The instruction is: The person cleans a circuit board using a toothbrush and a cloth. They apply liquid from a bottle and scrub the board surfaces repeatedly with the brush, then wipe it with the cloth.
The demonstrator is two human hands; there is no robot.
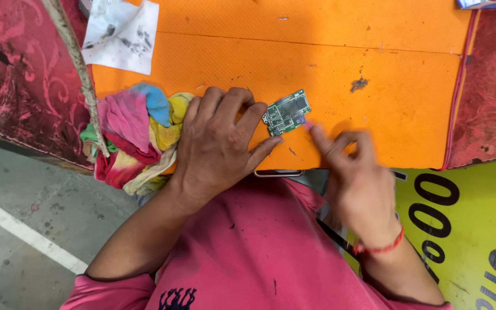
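Left hand [216,143] is pinning the green circuit board [286,112] w/ fingertips; blurry right hand [354,172] is touching the board's edge, grip unclear; multicolour rag [136,135] is lying just left.

Green circuit board [286,112] (orange mat [328,63])
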